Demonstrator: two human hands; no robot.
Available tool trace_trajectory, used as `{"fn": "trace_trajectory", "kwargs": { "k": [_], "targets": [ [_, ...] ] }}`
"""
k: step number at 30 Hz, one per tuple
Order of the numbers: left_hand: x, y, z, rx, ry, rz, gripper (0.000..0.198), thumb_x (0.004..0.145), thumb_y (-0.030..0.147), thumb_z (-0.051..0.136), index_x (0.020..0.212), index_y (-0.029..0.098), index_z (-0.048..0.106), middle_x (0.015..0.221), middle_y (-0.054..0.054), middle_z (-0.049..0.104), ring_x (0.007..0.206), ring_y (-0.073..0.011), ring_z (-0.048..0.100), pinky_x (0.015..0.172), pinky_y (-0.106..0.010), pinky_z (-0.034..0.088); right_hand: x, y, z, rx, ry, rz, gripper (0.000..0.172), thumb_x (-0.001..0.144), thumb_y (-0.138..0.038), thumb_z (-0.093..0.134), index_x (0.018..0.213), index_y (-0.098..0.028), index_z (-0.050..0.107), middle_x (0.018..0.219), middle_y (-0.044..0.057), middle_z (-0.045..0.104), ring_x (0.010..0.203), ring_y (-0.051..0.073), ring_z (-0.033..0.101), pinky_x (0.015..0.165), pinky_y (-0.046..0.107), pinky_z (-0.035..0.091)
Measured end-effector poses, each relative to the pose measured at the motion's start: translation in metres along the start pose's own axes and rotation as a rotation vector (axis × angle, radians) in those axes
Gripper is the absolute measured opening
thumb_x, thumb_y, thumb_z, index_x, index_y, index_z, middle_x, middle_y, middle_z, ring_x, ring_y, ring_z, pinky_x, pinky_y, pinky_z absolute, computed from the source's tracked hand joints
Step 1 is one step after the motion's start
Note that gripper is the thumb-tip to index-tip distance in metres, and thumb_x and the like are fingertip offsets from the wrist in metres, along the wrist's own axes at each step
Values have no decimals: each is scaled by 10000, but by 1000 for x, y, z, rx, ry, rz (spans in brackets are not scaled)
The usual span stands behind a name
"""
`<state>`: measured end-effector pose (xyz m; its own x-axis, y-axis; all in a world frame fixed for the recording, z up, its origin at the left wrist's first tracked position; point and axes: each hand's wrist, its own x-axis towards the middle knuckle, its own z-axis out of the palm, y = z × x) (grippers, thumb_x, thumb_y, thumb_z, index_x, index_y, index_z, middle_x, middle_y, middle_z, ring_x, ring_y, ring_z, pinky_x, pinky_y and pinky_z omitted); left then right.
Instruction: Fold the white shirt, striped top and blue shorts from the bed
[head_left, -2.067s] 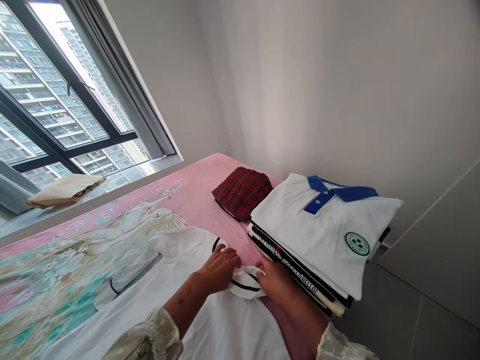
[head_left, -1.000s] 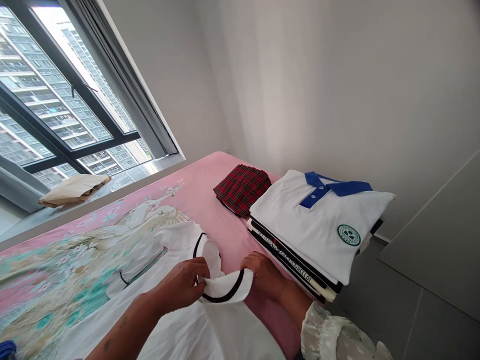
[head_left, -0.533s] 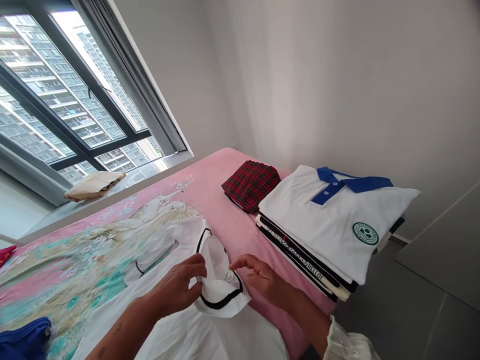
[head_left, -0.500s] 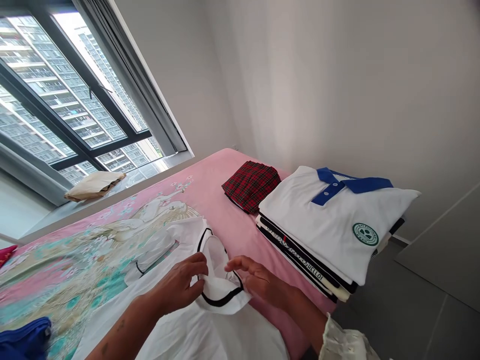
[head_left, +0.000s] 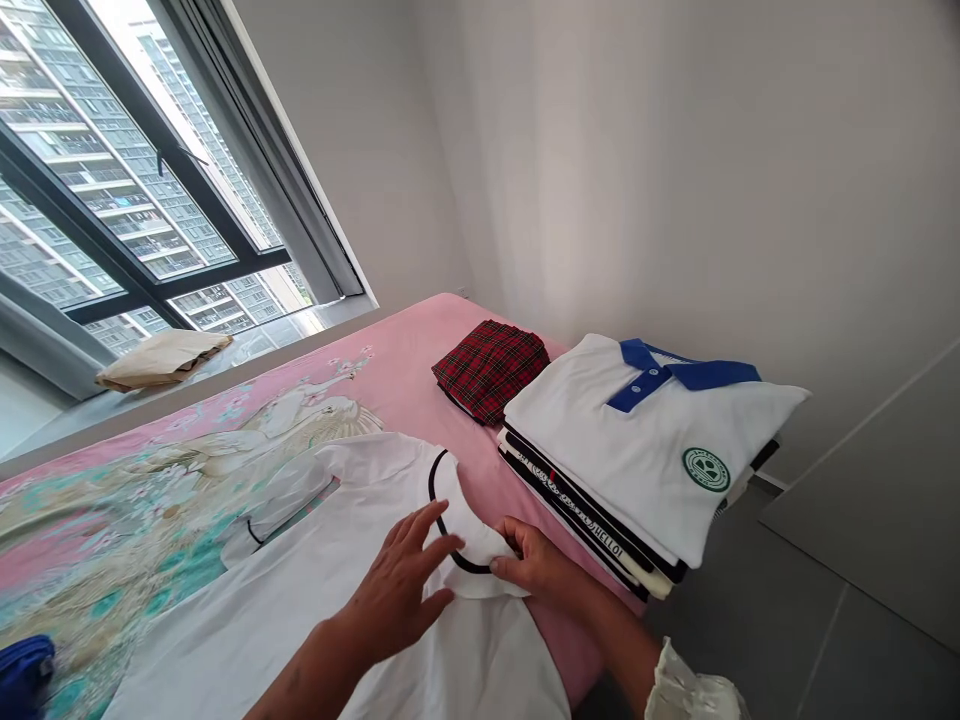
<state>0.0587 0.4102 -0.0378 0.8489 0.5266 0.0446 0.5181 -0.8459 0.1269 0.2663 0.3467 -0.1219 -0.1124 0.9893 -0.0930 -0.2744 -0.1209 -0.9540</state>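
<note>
A white shirt with black piping (head_left: 360,590) lies spread on the pink bed sheet (head_left: 390,385). My left hand (head_left: 401,590) rests flat on it just below the collar, fingers stretched apart. My right hand (head_left: 536,562) pinches the right edge of the white collar (head_left: 469,530) and holds it down. Right of my hands stands a stack of folded clothes (head_left: 637,465), topped by a white polo with a blue collar and a green badge.
A folded red tartan garment (head_left: 491,365) lies behind the stack, near the wall. A beige bag (head_left: 161,358) sits on the window sill. Blue cloth (head_left: 22,675) shows at the lower left. The bed edge drops to a grey floor (head_left: 810,640) at the right.
The collar was lifted and turned between both hands; it now lies flat on the shirt. My left hand has let go and spread out on the cloth.
</note>
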Motion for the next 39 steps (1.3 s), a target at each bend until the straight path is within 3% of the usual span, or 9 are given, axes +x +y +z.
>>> {"fn": "trace_trajectory", "kwargs": {
  "k": [3,6,12,16,19,23,27,32,39],
  "targets": [
    [-28,-2,14,-27,7,-10,235,813,178,515,993,299,606,1424,-45,382,1327,-289,342,1026,-485,399,0,-5,0,25,-18,54,329,656,-340,700,891,-151,566,814,9,633,709,142,548,638,253,402],
    [-37,-6,23,-168,125,-217,142,869,290,480,957,260,587,1242,-82,519,1146,-233,518,902,-399,497,6,-12,8,92,-21,123,380,645,-381,716,922,-139,620,826,30,669,742,174,591,656,278,427],
    [6,-13,13,-421,417,-383,254,902,381,409,999,244,601,1167,-69,565,1111,-206,538,926,-382,470,10,-10,14,482,91,139,221,591,-246,678,771,-156,588,624,-20,613,571,116,543,565,233,403],
    [32,-13,-3,-419,305,-387,252,872,384,447,1011,264,619,1202,-50,567,1131,-212,526,880,-354,487,-7,3,1,341,265,183,233,701,-373,643,778,-166,568,666,-8,628,619,134,579,612,253,443],
    [32,-11,6,-402,193,-414,294,860,399,454,1078,262,595,1220,-55,571,1072,-212,557,726,-312,524,-14,11,-5,97,295,297,376,674,-444,663,913,-170,570,807,31,676,655,178,628,621,308,485],
    [4,-10,40,-340,109,-509,395,864,447,438,1186,256,563,1320,-77,528,1165,-241,532,848,-373,528,-14,17,-14,-83,374,265,349,631,-312,640,934,-185,523,811,23,671,600,160,609,518,266,474],
    [-41,-17,73,-181,56,-563,441,856,434,458,1244,246,546,1390,-86,483,1322,-289,387,1047,-501,389,-33,20,-26,-158,479,300,334,716,-414,539,981,-223,469,773,-1,626,462,127,537,395,235,392],
    [-58,-14,86,-97,158,-420,386,909,356,387,1251,250,531,1428,-71,444,1360,-261,329,1072,-527,351,-76,27,-9,-618,475,221,429,757,-601,501,640,-191,540,583,-3,577,537,133,514,515,244,350],
    [31,43,54,-140,28,-85,418,922,206,285,1286,262,484,1431,-48,443,1381,-213,287,1109,-522,266,-95,55,28,-785,617,9,341,836,-446,425,597,-203,442,562,-18,483,534,126,376,528,256,265]
  ]
}}
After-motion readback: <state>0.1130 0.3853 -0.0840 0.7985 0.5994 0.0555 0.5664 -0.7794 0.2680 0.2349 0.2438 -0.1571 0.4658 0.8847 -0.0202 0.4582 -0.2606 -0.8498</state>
